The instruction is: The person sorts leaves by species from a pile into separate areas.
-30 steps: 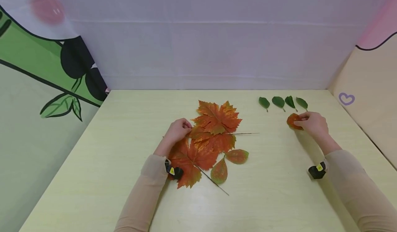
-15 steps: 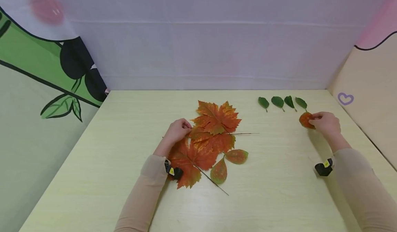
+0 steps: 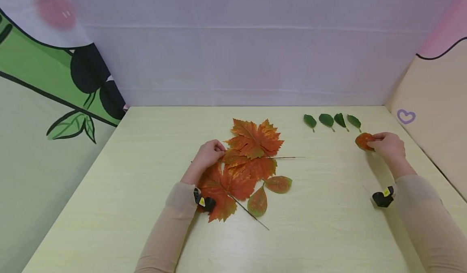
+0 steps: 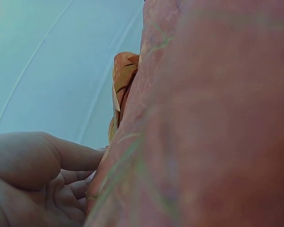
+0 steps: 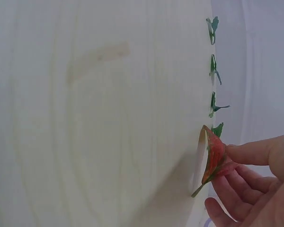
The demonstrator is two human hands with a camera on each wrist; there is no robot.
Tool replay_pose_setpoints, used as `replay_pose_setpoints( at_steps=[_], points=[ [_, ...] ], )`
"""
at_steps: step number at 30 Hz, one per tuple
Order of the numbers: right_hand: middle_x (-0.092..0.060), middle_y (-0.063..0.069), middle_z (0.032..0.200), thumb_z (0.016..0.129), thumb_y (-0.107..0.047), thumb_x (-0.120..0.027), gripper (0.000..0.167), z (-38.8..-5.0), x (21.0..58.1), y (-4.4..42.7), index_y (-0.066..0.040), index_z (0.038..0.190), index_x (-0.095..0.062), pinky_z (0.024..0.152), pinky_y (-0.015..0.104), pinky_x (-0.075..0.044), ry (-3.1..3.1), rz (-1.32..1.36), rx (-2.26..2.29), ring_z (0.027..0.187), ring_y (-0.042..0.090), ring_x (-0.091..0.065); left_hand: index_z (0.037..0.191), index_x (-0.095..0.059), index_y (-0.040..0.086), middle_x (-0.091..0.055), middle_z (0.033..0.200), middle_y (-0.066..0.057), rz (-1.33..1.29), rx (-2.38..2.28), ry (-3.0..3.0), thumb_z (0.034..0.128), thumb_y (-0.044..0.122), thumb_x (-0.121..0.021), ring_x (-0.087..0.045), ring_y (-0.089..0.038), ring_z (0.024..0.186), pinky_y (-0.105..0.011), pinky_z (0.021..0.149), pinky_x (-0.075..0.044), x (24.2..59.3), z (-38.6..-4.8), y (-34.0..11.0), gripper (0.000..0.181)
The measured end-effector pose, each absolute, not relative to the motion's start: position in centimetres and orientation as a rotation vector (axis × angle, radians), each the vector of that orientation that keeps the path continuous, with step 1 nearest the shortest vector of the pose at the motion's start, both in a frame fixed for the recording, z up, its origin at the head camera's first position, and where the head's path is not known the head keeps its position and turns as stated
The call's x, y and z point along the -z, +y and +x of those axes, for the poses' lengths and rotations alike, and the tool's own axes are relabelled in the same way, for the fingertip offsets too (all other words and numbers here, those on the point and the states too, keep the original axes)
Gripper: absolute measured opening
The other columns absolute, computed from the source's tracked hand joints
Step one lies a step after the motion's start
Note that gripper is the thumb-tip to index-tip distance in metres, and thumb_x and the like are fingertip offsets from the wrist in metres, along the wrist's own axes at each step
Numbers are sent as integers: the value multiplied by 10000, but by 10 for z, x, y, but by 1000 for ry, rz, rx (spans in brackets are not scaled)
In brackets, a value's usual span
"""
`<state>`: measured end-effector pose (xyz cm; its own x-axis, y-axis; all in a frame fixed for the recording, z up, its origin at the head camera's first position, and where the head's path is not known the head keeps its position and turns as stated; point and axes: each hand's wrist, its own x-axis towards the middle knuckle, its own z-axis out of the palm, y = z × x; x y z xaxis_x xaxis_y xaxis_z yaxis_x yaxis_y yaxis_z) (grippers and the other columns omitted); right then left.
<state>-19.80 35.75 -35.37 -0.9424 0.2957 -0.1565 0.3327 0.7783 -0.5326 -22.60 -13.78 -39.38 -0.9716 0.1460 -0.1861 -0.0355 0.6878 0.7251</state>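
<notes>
My right hand pinches a small orange-red leaf between thumb and fingers, just in front of a row of small green leaves. In the right wrist view this orange-red leaf looks folded, its stem pointing down. At the left side of a cluster of orange maple leaves, my left hand has thumb and fingertips together on the edge of the middle maple leaf. Beneath my left wrist lies another maple leaf, which fills much of the left wrist view. A further maple leaf lies behind.
Several small green leaves line the back right of the table. Two oval orange-green leaves, one of them this leaf, lie right of the maple leaves. A pale wall cloth borders the table's back.
My right hand has moved to the right with the small orange-red leaf, ending before the rightmost green leaf. My left hand has stayed in place.
</notes>
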Motion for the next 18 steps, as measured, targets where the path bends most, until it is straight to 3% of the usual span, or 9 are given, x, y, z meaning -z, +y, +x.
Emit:
replay_pose_setpoints(
  at_steps=[12, 18],
  points=[
    [-479, 294, 1144, 864, -247, -529, 479, -194, 347, 357, 85, 1201, -455, 626, 397, -386, 2965, 555, 755, 951, 440, -460, 957, -577, 49, -568, 868, -93, 78, -1160, 2655, 888, 122, -556, -494, -200, 758, -272, 658, -399, 392, -225, -137, 103],
    [-505, 279, 1063, 847, -212, -539, 406, -195, 348, 341, 62, 1145, -502, 664, 478, -344, 3079, 456, 676, 936, 439, -469, 961, -577, 52, -569, 873, -95, 68, -1159, 2653, 889, 125, -558, -495, -204, 763, -277, 667, -402, 392, -225, -137, 104]
  ],
)
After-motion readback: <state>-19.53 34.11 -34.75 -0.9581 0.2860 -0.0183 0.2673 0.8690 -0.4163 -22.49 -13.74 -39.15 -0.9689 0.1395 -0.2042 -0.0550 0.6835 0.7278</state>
